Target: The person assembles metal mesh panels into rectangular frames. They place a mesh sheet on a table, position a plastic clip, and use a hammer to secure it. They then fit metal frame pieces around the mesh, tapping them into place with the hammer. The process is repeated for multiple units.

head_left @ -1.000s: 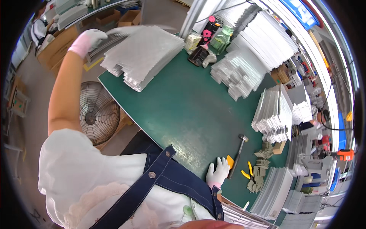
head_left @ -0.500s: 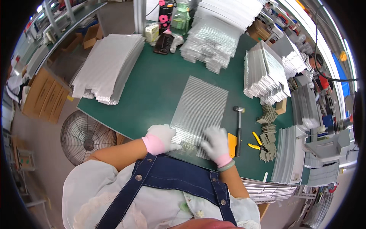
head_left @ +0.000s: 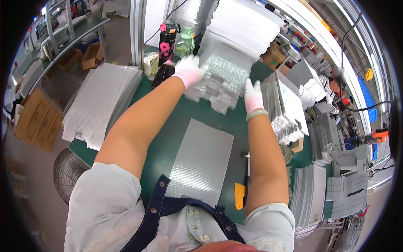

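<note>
Both arms reach forward over the green table (head_left: 168,122), gloved in white with pink cuffs. My left hand (head_left: 189,70) is at the left edge of a loose pile of silvery ridged sheets (head_left: 228,69), its fingers apart and slightly blurred. Along the pile's right edge stands my right hand (head_left: 253,95), fingers stretched out. Neither hand visibly grips a sheet; whether the fingertips touch the pile I cannot tell. A single grey, finely patterned sheet (head_left: 205,153) lies flat nearer to me, its near end partly behind my apron bib.
Stacks of sheets stand at the left (head_left: 103,96) and right (head_left: 285,103). A black flowered bottle (head_left: 167,42) and a green bottle (head_left: 184,44) are at the back left. A yellow scraper (head_left: 239,195) lies beside a hammer (head_left: 247,161), partly hidden by my right arm.
Both hands have left the near end of the flat sheet and moved forward to the sides of the silvery pile. The view has shifted, and my right arm now covers the pliers.
</note>
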Demonstrator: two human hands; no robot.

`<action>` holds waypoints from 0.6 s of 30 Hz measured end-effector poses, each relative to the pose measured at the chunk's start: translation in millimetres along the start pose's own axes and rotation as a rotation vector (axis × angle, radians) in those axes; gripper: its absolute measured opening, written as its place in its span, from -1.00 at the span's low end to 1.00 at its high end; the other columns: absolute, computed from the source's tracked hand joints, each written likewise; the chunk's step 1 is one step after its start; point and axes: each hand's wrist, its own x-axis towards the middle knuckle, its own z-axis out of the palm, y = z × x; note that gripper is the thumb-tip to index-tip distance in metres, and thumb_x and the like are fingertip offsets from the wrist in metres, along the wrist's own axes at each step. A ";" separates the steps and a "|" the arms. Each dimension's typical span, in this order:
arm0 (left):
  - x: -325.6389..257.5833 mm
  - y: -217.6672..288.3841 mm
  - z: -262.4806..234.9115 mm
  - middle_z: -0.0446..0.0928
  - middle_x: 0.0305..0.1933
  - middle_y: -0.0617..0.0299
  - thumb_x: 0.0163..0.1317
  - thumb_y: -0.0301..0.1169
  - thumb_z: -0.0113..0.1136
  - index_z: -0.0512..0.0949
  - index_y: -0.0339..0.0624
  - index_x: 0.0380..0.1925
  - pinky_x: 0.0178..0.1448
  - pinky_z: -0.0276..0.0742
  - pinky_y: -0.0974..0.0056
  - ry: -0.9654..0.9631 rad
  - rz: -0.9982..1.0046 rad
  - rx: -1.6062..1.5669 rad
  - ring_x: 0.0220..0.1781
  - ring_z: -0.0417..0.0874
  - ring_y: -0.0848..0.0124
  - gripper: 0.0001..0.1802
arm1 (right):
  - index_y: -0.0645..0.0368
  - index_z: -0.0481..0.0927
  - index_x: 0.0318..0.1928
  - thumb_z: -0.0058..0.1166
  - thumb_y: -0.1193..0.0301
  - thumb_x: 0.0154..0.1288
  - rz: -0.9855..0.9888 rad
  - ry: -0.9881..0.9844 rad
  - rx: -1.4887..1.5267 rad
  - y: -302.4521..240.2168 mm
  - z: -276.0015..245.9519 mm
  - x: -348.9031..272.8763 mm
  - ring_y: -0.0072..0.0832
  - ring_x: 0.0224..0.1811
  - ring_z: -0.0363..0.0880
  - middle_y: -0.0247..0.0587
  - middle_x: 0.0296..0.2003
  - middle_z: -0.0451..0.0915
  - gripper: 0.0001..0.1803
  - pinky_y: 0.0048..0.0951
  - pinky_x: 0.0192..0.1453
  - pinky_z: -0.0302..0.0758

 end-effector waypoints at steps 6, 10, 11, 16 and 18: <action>14.8 -7.2 18.2 0.66 -0.09 -0.22 0.29 -0.02 0.15 0.61 -0.43 -0.04 0.19 0.51 0.12 -0.181 -0.298 -0.339 0.06 0.67 -0.03 -0.41 | 0.48 0.20 0.33 -0.03 0.05 0.36 -0.119 0.034 -0.403 -20.6 18.6 20.0 0.15 0.26 0.37 0.31 0.22 0.41 -0.21 0.00 0.38 0.30; 23.4 -1.9 2.9 0.61 0.06 -0.17 0.25 0.08 0.07 0.58 -0.34 0.07 0.30 0.47 0.09 -0.116 -0.220 -0.294 0.20 0.59 0.02 -0.33 | 0.46 0.23 0.39 0.05 0.47 0.37 -0.420 0.204 0.287 -30.0 11.3 26.0 -0.15 0.18 0.51 0.15 0.19 0.49 -0.36 -0.26 0.32 0.39; 23.9 -4.0 1.0 0.61 0.08 -0.17 0.25 0.08 0.07 0.57 -0.34 0.08 0.31 0.46 0.09 -0.040 -0.235 -0.311 0.20 0.59 0.02 -0.32 | 0.44 0.21 0.41 0.04 0.57 0.37 -0.329 0.105 0.617 -48.4 5.6 18.6 -0.28 0.18 0.53 0.08 0.20 0.50 -0.36 -0.36 0.28 0.42; 31.2 -0.8 -2.4 0.59 0.12 -0.19 0.25 0.10 0.13 0.52 -0.39 0.12 0.31 0.45 0.10 -0.050 -0.194 -0.522 0.22 0.58 -0.02 -0.26 | 0.38 0.23 0.42 0.03 0.48 0.41 -0.057 0.012 0.702 -25.1 4.2 33.0 -0.22 0.27 0.47 0.08 0.29 0.44 -0.38 -0.33 0.36 0.38; 34.0 3.8 -3.7 0.60 0.11 -0.14 0.25 0.08 0.14 0.53 -0.39 0.10 0.31 0.42 0.06 -0.133 -0.214 -0.489 0.21 0.58 0.03 -0.29 | 0.49 0.20 0.40 0.02 0.34 0.42 0.021 -0.032 0.187 -6.3 18.8 37.7 -0.14 0.39 0.37 0.20 0.36 0.34 -0.33 -0.35 0.45 0.26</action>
